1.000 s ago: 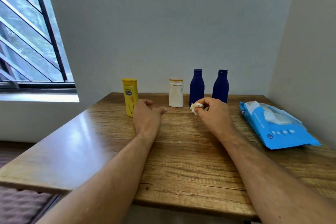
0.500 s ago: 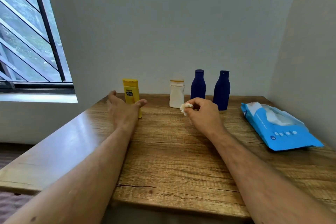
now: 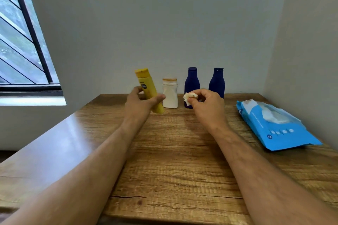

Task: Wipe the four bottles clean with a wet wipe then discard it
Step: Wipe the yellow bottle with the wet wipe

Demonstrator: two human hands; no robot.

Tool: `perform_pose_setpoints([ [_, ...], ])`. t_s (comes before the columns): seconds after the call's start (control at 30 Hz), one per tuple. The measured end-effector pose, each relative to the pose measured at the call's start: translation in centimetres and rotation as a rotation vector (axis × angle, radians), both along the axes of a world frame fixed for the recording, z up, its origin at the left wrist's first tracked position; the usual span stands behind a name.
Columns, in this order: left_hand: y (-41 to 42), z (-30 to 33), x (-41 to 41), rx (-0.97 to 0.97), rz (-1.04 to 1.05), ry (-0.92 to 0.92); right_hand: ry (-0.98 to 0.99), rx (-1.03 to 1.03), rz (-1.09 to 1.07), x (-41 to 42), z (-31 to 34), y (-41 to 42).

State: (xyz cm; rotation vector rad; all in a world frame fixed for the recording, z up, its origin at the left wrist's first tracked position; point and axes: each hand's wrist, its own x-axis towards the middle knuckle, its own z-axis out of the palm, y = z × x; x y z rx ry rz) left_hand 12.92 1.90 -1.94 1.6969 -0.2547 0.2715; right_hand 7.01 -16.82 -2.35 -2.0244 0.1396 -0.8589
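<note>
Above the desk (image 3: 164,151), the left hand (image 3: 139,105) gripped the yellow bottle (image 3: 148,89), seemingly lifted, its long axis tilted cap-leftward, while just rightward the right hand (image 3: 206,105) pinched the balled wet wipe (image 3: 189,96).

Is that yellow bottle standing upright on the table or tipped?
Tipped. The left hand grips the yellow bottle off the table, cap leaning left, base angled right.

the right hand (image 3: 207,105) is hiding the nearer blue bottle's (image 3: 191,83) base; the yellow bottle's (image 3: 148,89) label is blurring.
</note>
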Motion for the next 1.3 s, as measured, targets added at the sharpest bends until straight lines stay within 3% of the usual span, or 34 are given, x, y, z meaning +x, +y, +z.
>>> perform_pose_setpoints([
  [0.07,-1.3,0.6,-0.5,-0.157,-0.234,0.145,-0.021,0.021,-0.002,-0.2,0.1,-0.4],
  [0.23,-3.6,0.0,-1.7,-0.112,-0.534,0.356,-0.064,0.035,0.022,-0.6,-0.1,-0.3],
  [0.4,-4.0,-1.4,-1.0,-0.210,-0.497,0.303,-0.121,0.044,0.078,-0.9,0.1,-0.7],
  [0.73,-4.3,-1.6,-1.9,-0.170,-0.489,0.199,-0.097,0.064,0.124,-0.6,0.0,-0.1],
  [0.93,-4.4,-1.3,-2.8,-0.331,-0.653,0.286,-0.105,0.126,0.143,-1.0,0.0,-0.3],
  [1.03,-4.4,-1.3,-2.4,-0.468,-0.638,0.351,-0.082,0.119,0.171,-1.2,0.1,-0.3],
  [1.3,-4.5,-1.2,-2.0,-0.555,-0.566,0.426,-0.087,0.044,0.181,-1.2,0.0,-0.2],
])
